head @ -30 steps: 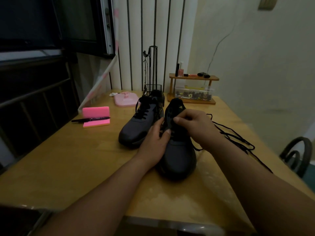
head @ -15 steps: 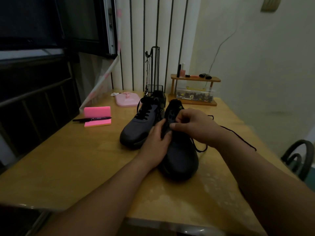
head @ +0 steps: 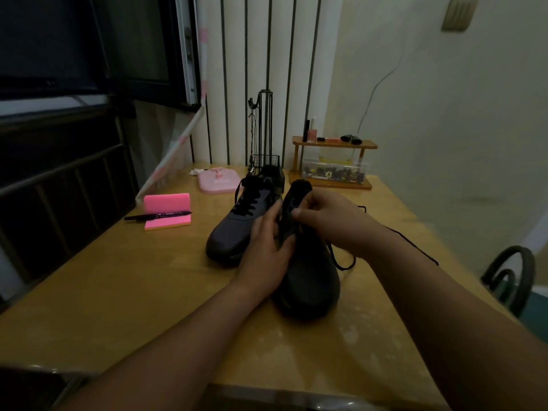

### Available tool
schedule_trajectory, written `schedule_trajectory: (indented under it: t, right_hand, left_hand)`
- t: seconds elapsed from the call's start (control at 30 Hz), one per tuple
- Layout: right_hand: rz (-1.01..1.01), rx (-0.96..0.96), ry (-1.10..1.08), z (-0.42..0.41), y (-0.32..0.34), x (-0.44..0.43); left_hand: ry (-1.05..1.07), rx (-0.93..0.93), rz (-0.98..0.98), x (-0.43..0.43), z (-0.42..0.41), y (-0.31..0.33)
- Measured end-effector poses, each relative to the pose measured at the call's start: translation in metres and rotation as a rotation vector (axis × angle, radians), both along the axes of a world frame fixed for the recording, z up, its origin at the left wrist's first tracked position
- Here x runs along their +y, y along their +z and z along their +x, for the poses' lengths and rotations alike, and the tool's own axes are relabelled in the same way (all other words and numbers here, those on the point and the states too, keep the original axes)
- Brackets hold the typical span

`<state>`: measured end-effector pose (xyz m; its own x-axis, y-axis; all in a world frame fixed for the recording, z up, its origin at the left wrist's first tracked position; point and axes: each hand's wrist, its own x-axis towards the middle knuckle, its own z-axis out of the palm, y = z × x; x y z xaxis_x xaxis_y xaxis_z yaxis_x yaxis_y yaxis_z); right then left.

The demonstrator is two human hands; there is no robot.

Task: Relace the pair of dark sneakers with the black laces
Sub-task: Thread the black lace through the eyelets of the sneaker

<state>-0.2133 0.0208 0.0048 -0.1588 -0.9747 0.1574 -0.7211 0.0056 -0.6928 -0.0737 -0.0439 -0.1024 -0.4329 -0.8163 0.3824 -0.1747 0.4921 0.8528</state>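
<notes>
Slack black lace [head: 415, 248] was drawn in: a second ago it lay in loose loops over the table [head: 118, 292] right of the right hand [head: 329, 223]; only one strand across the forearm and a small loop beside the near sneaker [head: 311, 280] were left. Left hand [head: 267, 250] crept up the sneaker's side, fingers nearer the tongue. Right hand's pinch shifted slightly leftward.

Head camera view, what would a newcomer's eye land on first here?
Two hands work on the near sneaker in the middle of the table. The left hand grips its side, and the right hand pinches at the eyelets, seemingly on the black lace trailing off to the right. The laced sneaker stands beside it, and a bright pink pad with a marker across it glows at the left.
</notes>
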Motion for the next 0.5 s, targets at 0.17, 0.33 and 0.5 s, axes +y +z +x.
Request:
schedule_trajectory:
  t: [0.17,0.33,0.5]
  right_hand:
    - [-0.163,-0.291,-0.065,-0.012,-0.009,0.008]
    - [-0.181,-0.217,-0.31,-0.019,-0.058,0.007]
    - [-0.168,-0.12,-0.357,-0.022,-0.096,0.005]
  left_hand:
    - [-0.009,-0.224,-0.374,-0.013,-0.002,0.038]
    - [0.036,-0.232,-0.419,-0.011,0.006,0.059]
    - [-0.212,-0.26,-0.084,0.001,0.01,0.07]
